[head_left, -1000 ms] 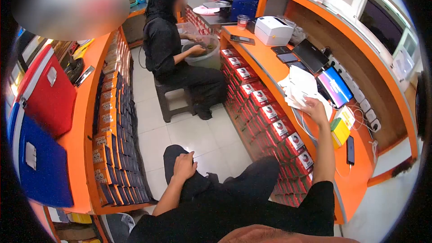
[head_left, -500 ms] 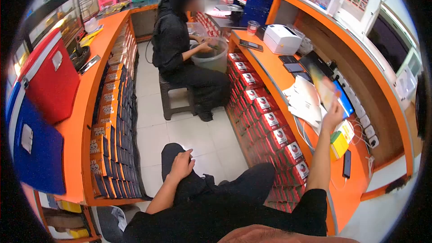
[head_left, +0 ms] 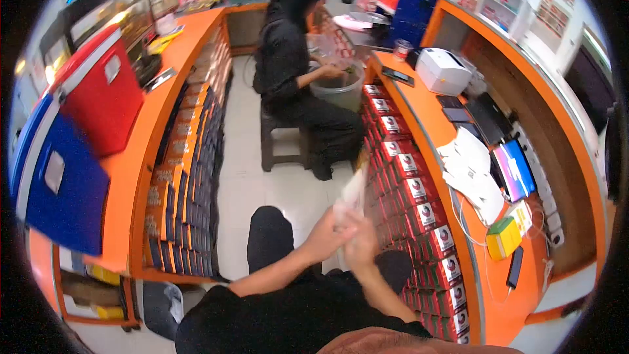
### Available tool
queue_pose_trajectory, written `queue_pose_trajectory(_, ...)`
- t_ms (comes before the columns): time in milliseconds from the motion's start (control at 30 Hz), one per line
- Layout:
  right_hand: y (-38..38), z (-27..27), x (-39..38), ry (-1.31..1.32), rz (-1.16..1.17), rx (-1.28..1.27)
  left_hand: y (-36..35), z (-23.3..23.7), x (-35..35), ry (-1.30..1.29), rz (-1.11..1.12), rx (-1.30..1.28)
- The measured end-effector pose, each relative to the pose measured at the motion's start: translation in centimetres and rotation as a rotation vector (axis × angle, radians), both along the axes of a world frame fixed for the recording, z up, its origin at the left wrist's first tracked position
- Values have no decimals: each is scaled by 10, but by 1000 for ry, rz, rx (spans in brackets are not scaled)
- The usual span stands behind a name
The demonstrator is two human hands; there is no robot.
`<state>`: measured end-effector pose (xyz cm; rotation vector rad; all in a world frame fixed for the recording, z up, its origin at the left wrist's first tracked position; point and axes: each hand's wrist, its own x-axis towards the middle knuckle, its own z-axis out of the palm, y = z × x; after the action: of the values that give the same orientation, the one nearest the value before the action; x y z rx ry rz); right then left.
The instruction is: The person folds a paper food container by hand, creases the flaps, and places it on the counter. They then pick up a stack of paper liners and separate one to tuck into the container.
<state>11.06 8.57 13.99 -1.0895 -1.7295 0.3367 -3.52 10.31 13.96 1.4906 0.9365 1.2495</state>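
Note:
Both my hands meet above my lap, smeared by motion. My right hand is closed on a pale, thin packet, which stands up from the fingers and is too blurred to read. Against its lower end, my left hand touches the packet with its fingers bent; the hands partly hide each other. To the right, the orange counter carries white paper sheets, a lit tablet, a yellow and green box and a phone.
Ahead, a person in black sits on a stool, hands at a clear bucket. Red boxes line the right counter, orange and black boxes the left. A white printer stands farther along.
My right hand has come from the counter to my lap with the packet. My left hand has left my knee and joined it. The view has shifted.

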Motion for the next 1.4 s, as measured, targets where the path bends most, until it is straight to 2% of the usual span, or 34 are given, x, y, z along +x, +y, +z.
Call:
queue_pose_trajectory(33, -6, -19, -7, 4, 118, -13, 1, -11, 6, 74, 41, 4)
queue_pose_trajectory(67, -8, -30, -8, 11, 213, -18, -5, -21, 1, -8, 47, -195)
queue_pose_trajectory(100, -10, -24, -4, 24, 174, -63, 0, -25, -10, -66, 39, -398)
queue_pose_trajectory(133, -17, -11, -1, 46, 125, -105, -6, 15, -15, 4, 36, -416)
queue_pose_trajectory(167, -21, 0, 3, 70, 78, -143, 1, -16, -30, 225, 9, -209)
queue_pose_trajectory(200, -21, 9, 10, -2, -58, -97, 4, -16, -37, 438, 36, 99)
queue_pose_trajectory(233, -21, 19, 19, -77, -190, -63, 5, -7, -36, 467, 9, 370)
queue_pose_trajectory(267, -22, 23, 26, -159, -313, -42, 8, 3, -41, 529, -99, 473)
queue_pose_trajectory(300, -17, 9, 34, -235, -266, 37, 5, 12, -40, 571, -85, 450)
queue_pose_trajectory(400, -10, -3, 48, -166, 213, -106, 11, 13, -34, 612, -48, 480)
queue_pose_trajectory(433, -17, 4, 43, -63, 116, -141, 14, 15, -31, 612, -30, 503)
queue_pose_trajectory(533, -21, 9, 31, 60, -148, -181, 1, 29, 3, 603, 552, 641)
queue_pose_trajectory(633, -16, 5, 25, 125, -161, -82, 2, 10, 7, 145, 152, 33)
queue_pose_trajectory(733, -12, -1, 20, -23, -71, 120, -3, 12, 12, -565, -75, -443)
queue_pose_trajectory(833, -11, -2, 21, -64, -71, 136, 1, 11, 4, -521, -49, -442)
queue_pose_trajectory(967, -5, -10, 25, -18, 29, 17, 1, 21, -5, -484, -72, -485)
queue_pose_trajectory(1033, -6, -3, 22, 78, 9, -55, 9, 15, -7, -415, -27, -424)
queue_pose_trajectory(1100, -9, 2, 15, 316, -34, -270, 10, 18, -6, -372, 65, -342)
queue_pose_trajectory(1133, -9, 4, 13, 428, -57, -378, 11, 14, -6, -298, 102, -215)
queue_pose_trajectory(1200, -7, 6, 12, 435, -79, -325, 14, 5, -1, -145, 170, 33)
queue_pose_trajectory(1233, -8, 10, 10, 434, -97, -332, 14, 7, 2, 62, 265, 318)
queue_pose_trajectory(1333, -9, 14, 0, 433, -96, -235, 12, 2, 8, 279, 343, 531)
queue_pose_trajectory(1400, -9, 14, -5, 397, -109, -135, 7, 1, 17, 202, 333, 439)
